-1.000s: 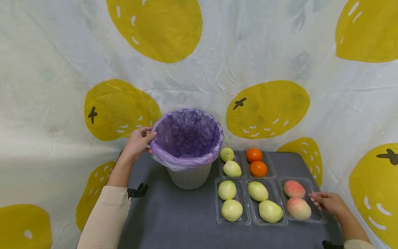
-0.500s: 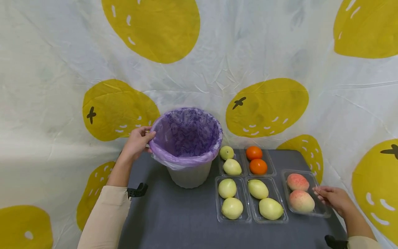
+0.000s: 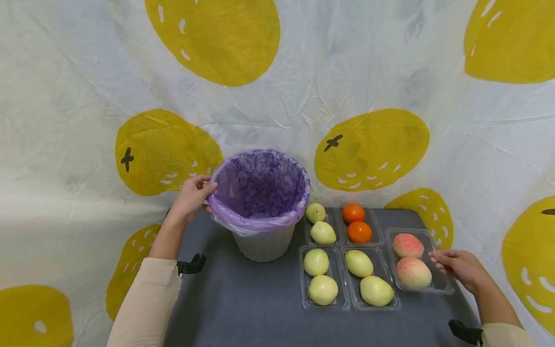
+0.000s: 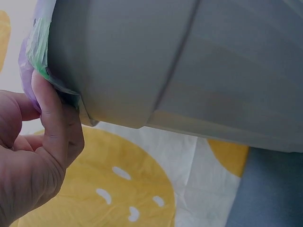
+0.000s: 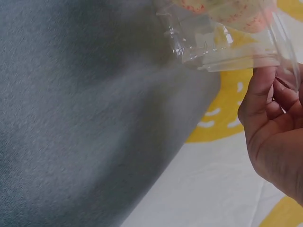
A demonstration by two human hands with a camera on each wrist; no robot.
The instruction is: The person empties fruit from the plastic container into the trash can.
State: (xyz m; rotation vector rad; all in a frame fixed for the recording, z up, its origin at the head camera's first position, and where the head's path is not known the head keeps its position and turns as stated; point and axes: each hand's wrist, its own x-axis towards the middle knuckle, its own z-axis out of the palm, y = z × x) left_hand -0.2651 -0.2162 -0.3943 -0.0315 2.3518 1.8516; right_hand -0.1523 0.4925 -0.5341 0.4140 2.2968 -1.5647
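My left hand [image 3: 191, 198] pinches the left rim of a grey-white trash bin [image 3: 263, 245], with thumb and fingers over its purple plastic bag [image 3: 256, 222]. The left wrist view shows the bin's grey side [image 4: 123, 61] and the fingers curled at the bag's folded edge. On the far right, my right hand [image 3: 460, 270] pinches the right edge of a clear plastic tray [image 3: 441, 284]. Two pink-yellow peaches [image 3: 414, 273] sit in it. In the right wrist view the tray [image 5: 213, 59] appears raised off the grey table, thumb and fingers on its rim.
Right of the bin stand more clear trays: one with two orange fruits [image 3: 359, 232], others with pale green-yellow fruits [image 3: 323, 290], two per tray. All rest on a dark grey table [image 3: 243, 308]. Behind hangs a white curtain [image 3: 269, 106] printed with yellow fruits.
My right hand has lifted the peach tray up and away from the table's front, first drifting right, then slightly back left. My left hand stays on the bin's rim.
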